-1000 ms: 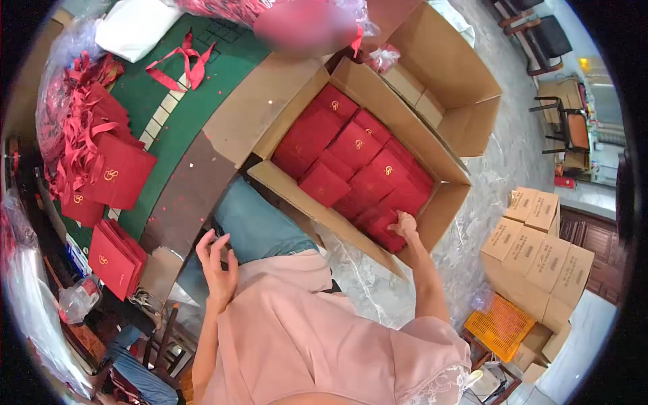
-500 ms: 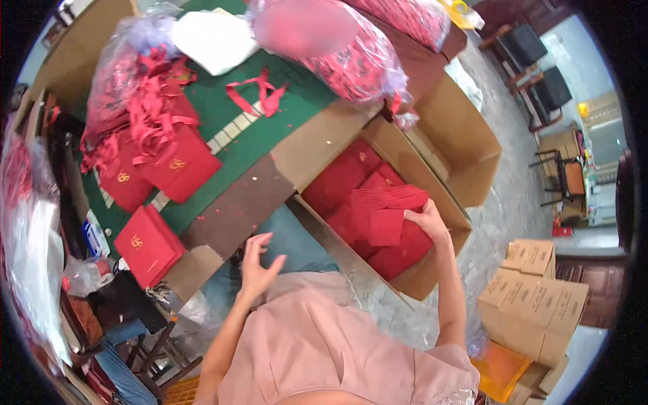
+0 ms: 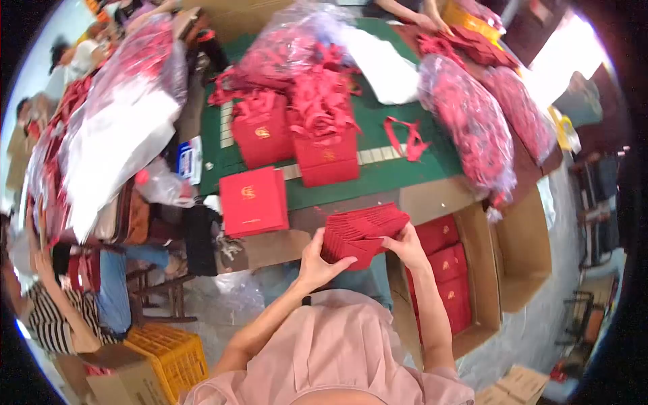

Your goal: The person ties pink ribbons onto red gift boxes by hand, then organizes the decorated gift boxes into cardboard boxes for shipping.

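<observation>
Your left hand (image 3: 322, 264) and right hand (image 3: 408, 246) grasp the fanned red stack (image 3: 359, 233) between their fingers, just below the frame's centre, near the worktop (image 3: 381, 183). Uneven pressure from either side could let splayed inner layers slip out.

- Orange plastic crate (image 3: 181, 368) at lower left, beside a cardboard carton (image 3: 128, 388).
- Person (image 3: 75, 331) in a black-and-white striped top (image 3: 48, 310) and blue jeans (image 3: 115, 293), far left.
- Dark chairs (image 3: 597, 182) near the right edge.
</observation>
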`<act>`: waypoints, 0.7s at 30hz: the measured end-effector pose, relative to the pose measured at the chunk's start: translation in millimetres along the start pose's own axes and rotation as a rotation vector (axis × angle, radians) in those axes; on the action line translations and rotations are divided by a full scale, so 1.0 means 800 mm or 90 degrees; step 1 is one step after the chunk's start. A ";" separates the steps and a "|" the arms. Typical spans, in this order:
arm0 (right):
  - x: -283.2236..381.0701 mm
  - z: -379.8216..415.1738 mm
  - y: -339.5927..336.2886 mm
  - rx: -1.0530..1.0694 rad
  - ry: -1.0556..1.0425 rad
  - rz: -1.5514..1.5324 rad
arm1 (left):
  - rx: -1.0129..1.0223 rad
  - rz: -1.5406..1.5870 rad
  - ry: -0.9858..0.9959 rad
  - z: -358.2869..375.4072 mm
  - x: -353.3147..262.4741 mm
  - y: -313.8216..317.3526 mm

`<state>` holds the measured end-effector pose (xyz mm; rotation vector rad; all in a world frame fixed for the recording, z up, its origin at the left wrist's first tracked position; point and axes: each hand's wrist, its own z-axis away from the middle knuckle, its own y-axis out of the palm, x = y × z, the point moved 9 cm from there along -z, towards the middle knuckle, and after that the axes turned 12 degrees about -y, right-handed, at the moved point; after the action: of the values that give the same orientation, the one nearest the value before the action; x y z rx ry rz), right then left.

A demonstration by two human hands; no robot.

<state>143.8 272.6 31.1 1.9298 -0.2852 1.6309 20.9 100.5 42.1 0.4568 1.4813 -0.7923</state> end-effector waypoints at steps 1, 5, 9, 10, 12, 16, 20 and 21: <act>-0.007 0.000 0.005 -0.020 0.036 0.002 | -0.047 0.014 0.000 0.004 -0.004 -0.014; 0.009 -0.009 0.029 0.025 0.017 0.035 | -0.179 -0.082 0.037 0.014 -0.031 -0.062; 0.012 0.003 0.044 0.020 0.080 0.025 | -0.194 -0.249 0.265 0.026 -0.081 -0.068; 0.008 0.008 0.050 -0.014 0.134 -0.015 | -0.199 -0.248 0.265 0.027 -0.082 -0.072; 0.008 0.006 0.049 -0.073 0.148 0.002 | -0.167 -0.343 0.388 0.037 -0.097 -0.059; -0.020 0.001 0.061 -0.095 0.256 -0.146 | -0.185 -0.435 0.488 0.040 -0.112 -0.058; -0.036 -0.013 0.072 -0.140 0.251 -0.139 | -0.143 -0.535 0.483 0.039 -0.099 -0.060; -0.045 -0.014 0.070 -0.138 0.248 -0.125 | -0.105 -0.538 0.425 0.037 -0.094 -0.060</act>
<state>97.2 226.6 14.5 1.3994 -0.1049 1.7204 14.3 60.6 127.3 -0.0827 2.4031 -1.2221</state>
